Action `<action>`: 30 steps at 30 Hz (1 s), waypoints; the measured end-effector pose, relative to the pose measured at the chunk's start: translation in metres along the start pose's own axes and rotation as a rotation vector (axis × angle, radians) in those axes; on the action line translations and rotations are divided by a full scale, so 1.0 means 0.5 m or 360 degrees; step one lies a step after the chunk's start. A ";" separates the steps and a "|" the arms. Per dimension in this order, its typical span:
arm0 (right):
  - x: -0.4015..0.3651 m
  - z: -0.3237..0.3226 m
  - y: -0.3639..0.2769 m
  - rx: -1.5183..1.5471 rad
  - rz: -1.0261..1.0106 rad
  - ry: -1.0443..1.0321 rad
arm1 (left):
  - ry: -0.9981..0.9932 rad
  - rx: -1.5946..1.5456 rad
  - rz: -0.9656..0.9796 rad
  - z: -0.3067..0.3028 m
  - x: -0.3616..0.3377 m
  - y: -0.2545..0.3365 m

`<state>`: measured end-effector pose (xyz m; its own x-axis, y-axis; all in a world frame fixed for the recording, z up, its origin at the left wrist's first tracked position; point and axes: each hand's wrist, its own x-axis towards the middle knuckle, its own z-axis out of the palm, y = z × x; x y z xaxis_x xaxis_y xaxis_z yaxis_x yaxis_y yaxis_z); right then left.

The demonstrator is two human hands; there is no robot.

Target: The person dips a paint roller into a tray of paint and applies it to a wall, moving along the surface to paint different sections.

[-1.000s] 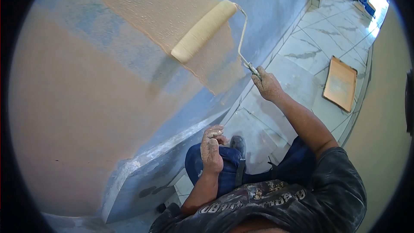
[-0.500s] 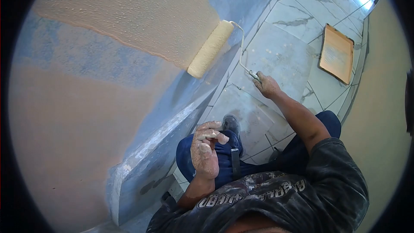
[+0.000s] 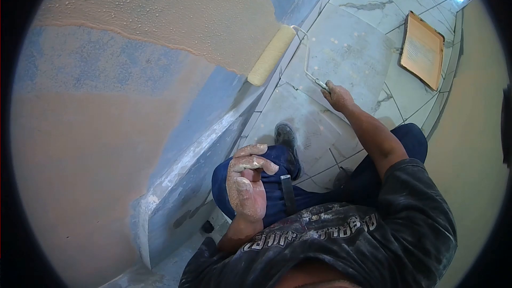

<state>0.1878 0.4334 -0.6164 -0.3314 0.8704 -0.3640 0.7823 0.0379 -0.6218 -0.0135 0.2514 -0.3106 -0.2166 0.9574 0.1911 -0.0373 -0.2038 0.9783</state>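
My right hand (image 3: 338, 96) is closed around the handle of a paint roller (image 3: 271, 55). The roller's cream-coloured sleeve lies against the wall (image 3: 154, 0), at the lower edge of a wet, bumpy peach coat. A bent wire frame links the sleeve to the handle. Above my bent knee hovers my left hand (image 3: 247, 184), smeared with dried paint. Its fingers are loosely curled and apart, with nothing in them.
A paint tray (image 3: 423, 50) coated in peach paint stands on the marbled tile floor (image 3: 368, 8), right of the roller. A stained flat sheet (image 3: 346, 48) lies between tray and wall. A pale ledge (image 3: 186, 154) juts along the wall's base.
The roller has shifted slightly to the right, down toward the base of the wall, with my right hand moving along. My left hand has drifted a little left, still loosely curled.
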 end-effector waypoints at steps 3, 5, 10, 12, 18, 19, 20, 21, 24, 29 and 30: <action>-0.002 0.009 0.006 -0.0009 0.0004 -0.0017 | -0.0019 -0.0023 -0.0008 -0.004 -0.001 -0.002; -0.001 0.013 0.008 -0.0020 0.0018 -0.0026 | -0.0017 -0.0036 -0.0010 -0.003 -0.001 -0.003; 0.004 0.015 0.015 -0.0033 0.0015 -0.0026 | -0.0011 -0.0041 -0.0034 -0.002 -0.004 -0.001; 0.003 0.017 0.016 -0.0037 0.0033 -0.0034 | 0.0003 -0.0018 -0.0039 -0.004 -0.007 -0.001; -0.002 0.009 0.019 -0.0078 0.0039 -0.0037 | -0.0008 -0.0026 -0.0103 0.003 -0.014 0.009; -0.006 0.009 0.020 -0.0088 0.0036 -0.0043 | 0.0002 -0.0032 -0.0104 0.004 -0.016 0.010; -0.007 0.008 0.020 -0.0104 0.0047 -0.0054 | -0.0023 -0.0043 -0.0100 0.005 -0.017 0.010; -0.008 0.006 0.021 -0.0122 0.0058 -0.0064 | -0.0049 -0.0056 -0.0095 0.006 -0.017 0.009; -0.016 0.004 0.026 -0.0131 0.0057 -0.0075 | -0.0100 -0.0105 -0.0072 0.007 -0.019 0.004; -0.040 0.011 0.045 -0.0105 0.0031 -0.0045 | -0.0143 -0.0120 -0.0087 0.013 -0.023 0.003; -0.048 0.013 0.049 -0.0081 0.0033 -0.0044 | -0.0164 -0.0120 -0.0101 0.012 -0.026 0.003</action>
<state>0.2113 0.4103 -0.6276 -0.3288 0.8573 -0.3962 0.8147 0.0453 -0.5781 -0.0046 0.2399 -0.3112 -0.1101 0.9840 0.1403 -0.1216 -0.1534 0.9807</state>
